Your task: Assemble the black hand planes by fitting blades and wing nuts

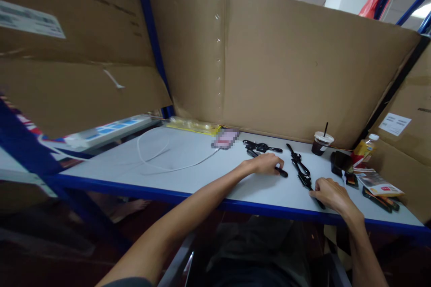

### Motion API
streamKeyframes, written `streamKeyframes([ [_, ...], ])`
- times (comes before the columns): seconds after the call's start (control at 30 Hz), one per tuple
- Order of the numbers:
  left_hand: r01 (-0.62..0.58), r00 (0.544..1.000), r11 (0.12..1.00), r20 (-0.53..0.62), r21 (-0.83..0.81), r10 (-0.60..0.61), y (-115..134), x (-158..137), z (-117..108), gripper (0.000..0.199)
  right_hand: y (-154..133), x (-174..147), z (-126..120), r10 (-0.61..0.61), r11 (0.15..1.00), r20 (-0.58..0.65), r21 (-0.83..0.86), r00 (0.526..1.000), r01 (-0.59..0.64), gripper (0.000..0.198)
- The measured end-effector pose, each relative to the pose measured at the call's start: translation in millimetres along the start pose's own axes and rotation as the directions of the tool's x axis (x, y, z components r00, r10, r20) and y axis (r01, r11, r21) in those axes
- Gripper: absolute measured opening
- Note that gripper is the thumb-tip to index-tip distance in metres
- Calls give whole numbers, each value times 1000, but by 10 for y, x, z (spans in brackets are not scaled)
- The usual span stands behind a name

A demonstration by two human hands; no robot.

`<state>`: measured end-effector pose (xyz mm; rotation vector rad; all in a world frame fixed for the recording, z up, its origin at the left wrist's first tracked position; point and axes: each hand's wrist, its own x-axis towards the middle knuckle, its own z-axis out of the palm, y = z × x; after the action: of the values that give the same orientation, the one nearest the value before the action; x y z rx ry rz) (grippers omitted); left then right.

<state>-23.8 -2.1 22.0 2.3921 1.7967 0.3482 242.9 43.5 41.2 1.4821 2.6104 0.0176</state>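
Observation:
My left hand (269,163) is closed over a black spokeshave (282,172) at the middle of the table, hiding its centre; one handle end sticks out on the right. Behind that hand, another black spokeshave (264,147) lies crosswise, with more black tool parts beside it. Near the front edge, my right hand (326,190) has its fingers closed around the handle of a spokeshave (305,181) lying at a slant. Just beyond it, a further spokeshave (296,158) lies at a similar slant, its near handle close to the held one.
A drink cup with a straw (322,143), a bottle (367,150), a black case (340,162) and a packet (379,182) stand or lie at right. A phone (226,138) with a white cable (182,168) is at the back left. Cardboard (303,67) walls the back.

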Motion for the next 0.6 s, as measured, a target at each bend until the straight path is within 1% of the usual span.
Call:
streamKeyframes([
  [0.1,88,989,987,-126,133,-71,-51,59,119,27,90,9,33,-16,1000,4,12,1000,16,20],
  [0.13,105,985,983,-155,148,-82,-69,82,155,31,106,14,41,-29,999,5,25,1000,29,19],
  [0.2,112,977,985,-193,128,-86,-116,130,214,37,112,17,43,-58,997,9,45,998,57,19],
  [0.27,89,974,994,-214,71,-72,-179,178,256,40,88,3,19,-77,996,14,42,997,77,19],
  [0.43,34,968,998,-246,-54,-46,-321,268,320,33,-48,-73,-83,-114,993,14,-13,993,115,24],
  [0.53,11,944,998,-328,-60,-30,-274,255,320,26,-132,-51,-77,-144,990,-40,-4,989,144,27],
  [0.6,-35,929,999,-369,1,33,-170,211,293,21,-172,18,-25,-172,983,-90,47,981,177,27],
])
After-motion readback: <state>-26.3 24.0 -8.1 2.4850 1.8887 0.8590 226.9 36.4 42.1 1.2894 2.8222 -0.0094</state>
